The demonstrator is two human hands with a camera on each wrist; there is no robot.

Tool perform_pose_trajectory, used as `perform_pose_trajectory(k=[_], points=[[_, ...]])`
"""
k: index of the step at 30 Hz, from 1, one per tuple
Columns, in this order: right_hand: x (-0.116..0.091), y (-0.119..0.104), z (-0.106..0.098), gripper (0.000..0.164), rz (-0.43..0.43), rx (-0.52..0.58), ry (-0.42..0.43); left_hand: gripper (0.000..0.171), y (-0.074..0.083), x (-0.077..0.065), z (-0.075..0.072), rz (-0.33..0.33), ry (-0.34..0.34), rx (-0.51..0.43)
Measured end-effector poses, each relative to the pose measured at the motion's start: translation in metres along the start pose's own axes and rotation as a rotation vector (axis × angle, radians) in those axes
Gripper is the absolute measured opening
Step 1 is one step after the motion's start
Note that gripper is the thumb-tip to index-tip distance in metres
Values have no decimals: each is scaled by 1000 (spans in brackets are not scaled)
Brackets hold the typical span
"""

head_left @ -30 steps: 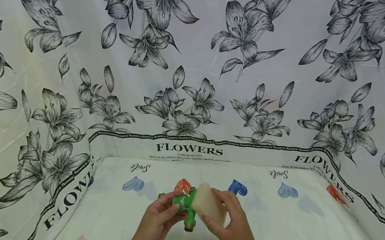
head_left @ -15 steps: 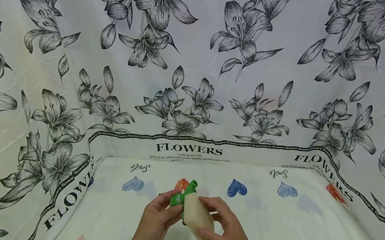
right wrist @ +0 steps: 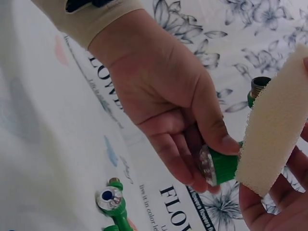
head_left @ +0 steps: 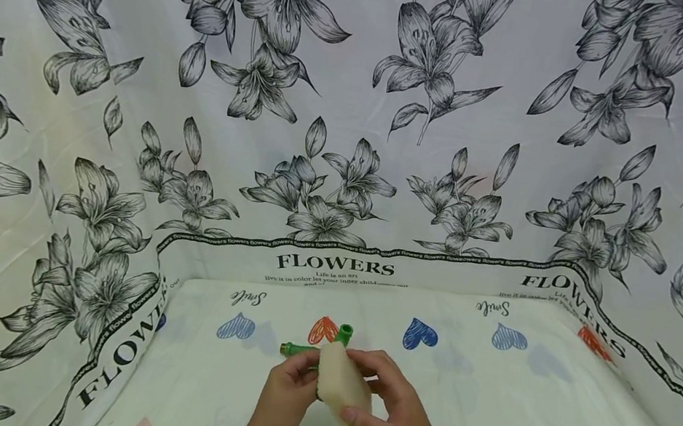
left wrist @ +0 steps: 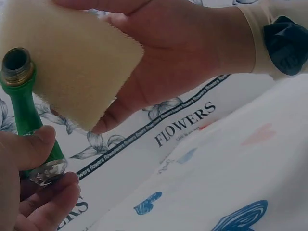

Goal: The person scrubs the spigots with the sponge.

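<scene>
A green valve (left wrist: 25, 108) with a threaded brass end and a clear faceted knob (right wrist: 207, 164) is held in my left hand (head_left: 286, 398), thumb and fingers round its knob end. My right hand (head_left: 400, 417) grips a cream-coloured sponge (head_left: 346, 388) by its edges. In the head view the sponge covers most of the held valve, and one green pipe end (head_left: 346, 332) shows above it. Sponge and valve lie close against each other; whether they touch cannot be told. A second green valve (right wrist: 114, 204), its clear knob blue-centred, lies on the sheet beyond my left hand.
A white sheet (head_left: 456, 377) printed with hearts and the word Smile covers the work surface. White cloth (head_left: 344, 103) with black flower drawings rises behind it and along both sides, bordered by a FLOWERS strip.
The sponge and my right hand have moved left and slightly down over the held valve, covering most of it. The held valve has turned, and the second valve shows more.
</scene>
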State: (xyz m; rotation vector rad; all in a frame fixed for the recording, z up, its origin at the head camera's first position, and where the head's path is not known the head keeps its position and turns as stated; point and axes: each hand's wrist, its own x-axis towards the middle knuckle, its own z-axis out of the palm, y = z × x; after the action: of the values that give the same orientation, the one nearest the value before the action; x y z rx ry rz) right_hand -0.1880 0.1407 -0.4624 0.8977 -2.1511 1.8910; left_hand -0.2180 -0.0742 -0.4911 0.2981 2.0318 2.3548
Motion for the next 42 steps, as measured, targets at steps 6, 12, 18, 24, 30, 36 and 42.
perform_pose_trajectory(k=[6,12,18,24,30,36,42], points=[[0,-1,6,59,-62,-79,38,41,0,-3,2,-7,-17,68],[2,2,10,61,-41,-215,146,37,0,-5,2,-69,-51,59],[6,8,5,64,-38,-285,192,29,2,-6,4,-72,-111,6],[9,15,-4,68,-13,-376,258,24,4,-8,6,-32,-158,9],[12,20,-11,69,87,-375,320,20,6,-10,5,-9,-189,42],[12,25,-11,68,133,-348,329,22,6,-9,4,-20,-198,76],[11,25,-10,67,137,-323,328,22,5,-7,4,-35,-197,108]])
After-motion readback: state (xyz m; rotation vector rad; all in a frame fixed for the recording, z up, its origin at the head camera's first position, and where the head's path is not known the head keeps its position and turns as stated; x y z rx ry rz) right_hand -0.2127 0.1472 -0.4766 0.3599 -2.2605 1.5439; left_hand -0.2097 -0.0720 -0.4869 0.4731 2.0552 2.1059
